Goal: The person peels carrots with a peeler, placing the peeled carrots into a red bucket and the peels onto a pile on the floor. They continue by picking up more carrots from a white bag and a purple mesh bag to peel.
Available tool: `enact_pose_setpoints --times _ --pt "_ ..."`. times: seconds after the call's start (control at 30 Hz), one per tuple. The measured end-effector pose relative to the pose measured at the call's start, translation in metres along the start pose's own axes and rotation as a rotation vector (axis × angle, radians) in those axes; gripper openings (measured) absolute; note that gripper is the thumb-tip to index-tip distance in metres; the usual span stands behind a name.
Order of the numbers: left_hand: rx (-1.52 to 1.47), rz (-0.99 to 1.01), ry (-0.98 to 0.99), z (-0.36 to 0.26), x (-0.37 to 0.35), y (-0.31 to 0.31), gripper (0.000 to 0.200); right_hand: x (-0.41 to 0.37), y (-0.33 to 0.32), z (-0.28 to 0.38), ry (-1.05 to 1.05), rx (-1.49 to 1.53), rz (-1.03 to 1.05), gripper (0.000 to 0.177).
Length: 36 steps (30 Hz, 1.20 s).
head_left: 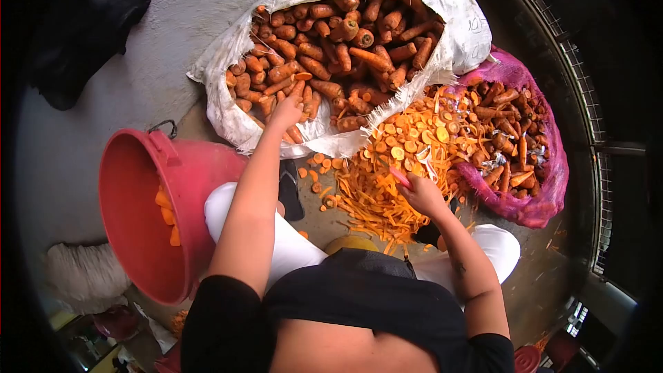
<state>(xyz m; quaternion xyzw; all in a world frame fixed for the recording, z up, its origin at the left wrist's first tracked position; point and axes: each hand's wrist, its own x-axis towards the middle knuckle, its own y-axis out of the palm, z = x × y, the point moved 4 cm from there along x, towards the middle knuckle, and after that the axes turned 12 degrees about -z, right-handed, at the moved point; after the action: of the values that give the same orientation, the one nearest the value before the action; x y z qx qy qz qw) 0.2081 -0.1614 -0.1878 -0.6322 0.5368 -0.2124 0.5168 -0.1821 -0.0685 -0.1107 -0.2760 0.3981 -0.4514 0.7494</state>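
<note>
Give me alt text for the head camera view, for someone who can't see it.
A person's left hand reaches into a white sack of carrots while the right hand holds a pink tool over a pile of peels. A red bucket with carrot pieces lies tipped at the left.

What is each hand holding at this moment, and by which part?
The right hand holds a pink tool by its handle. The left hand touches carrots in the white sack; a closed grip cannot be told.
</note>
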Motion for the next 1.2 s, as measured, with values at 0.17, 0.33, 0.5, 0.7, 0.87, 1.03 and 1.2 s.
enact_pose_setpoints --times 0.17,0.33,0.5,0.7,0.87,1.03,1.2 --pt "0.082 -0.013 -0.249 0.083 0.021 0.074 0.047 0.005 0.006 -0.016 0.035 -0.017 0.045 0.034" --pt "0.313 0.018 -0.243 0.111 0.012 0.088 0.062 0.003 0.008 -0.033 0.113 -0.003 0.103 0.030" --pt "0.586 0.259 0.164 0.098 0.026 0.109 0.078 0.008 0.012 -0.038 0.193 0.015 0.135 0.030" --pt "0.594 0.219 0.142 0.096 0.037 0.127 0.082 0.008 0.022 -0.050 0.249 0.004 0.158 0.033" --pt "0.658 0.246 0.091 0.093 0.040 0.135 0.080 0.009 0.025 -0.052 0.277 0.035 0.156 0.032" --pt "0.713 0.426 0.060 0.090 0.050 0.146 0.083 0.012 0.021 -0.048 0.277 0.049 0.149 0.031" --pt "0.510 0.227 0.053 0.104 0.037 0.134 0.081 0.011 0.023 -0.050 0.251 0.047 0.146 0.031"
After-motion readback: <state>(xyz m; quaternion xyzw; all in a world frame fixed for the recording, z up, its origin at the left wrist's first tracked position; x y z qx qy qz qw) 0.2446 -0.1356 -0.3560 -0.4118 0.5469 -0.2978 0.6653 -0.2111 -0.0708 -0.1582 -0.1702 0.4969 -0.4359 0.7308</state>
